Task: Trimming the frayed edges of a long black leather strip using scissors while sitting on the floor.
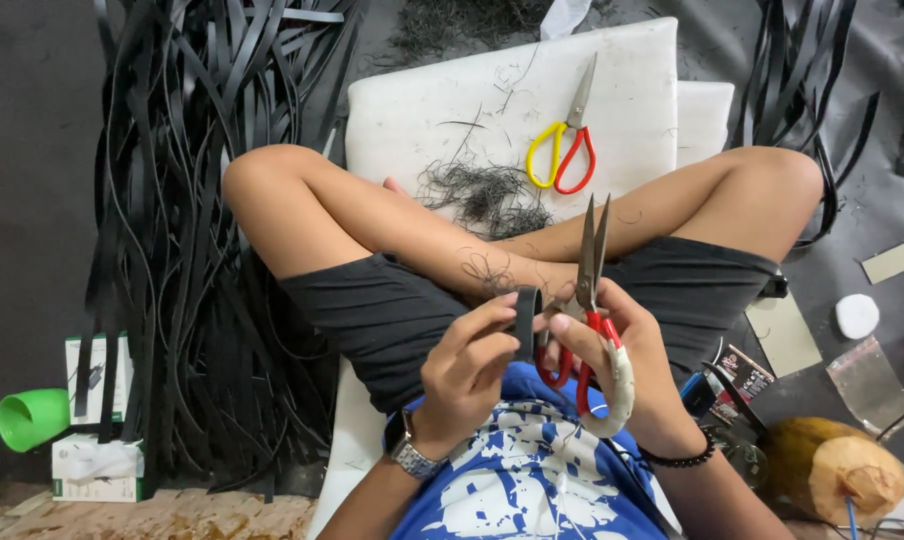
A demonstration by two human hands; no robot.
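rubber band piece (525,322), a short black loop, sits pinched between the thumb and fingers of the left hand (469,372), right against the fingertips of the right hand (612,352). largest of what lies around the hands is the heap of long black rubber strips (187,230), spread well out past the left hand's outer side, with more strips (802,90) far beyond the right hand. a white cushion (452,100) lies ahead of both hands, past the crossed legs, and carries a tuft of thin black trimmings (487,195). a coconut (837,470) rests near the right wrist, on its outer side. a green cup (32,418) and two small white boxes (97,430) sit well apart from the left hand, beyond the strips. the right hand is closed around red-handled scissors (587,300), fingers through the loops, one loop wrapped in pale cord, blades nearly together and pointing up away from the hands, just beside the rubber loop. a second pair, yellow-and-red scissors (567,140), lies on the cushion far ahead of the right hand. a wristwatch (412,458) sits on the left wrist, a bead bracelet (680,460) on the right.
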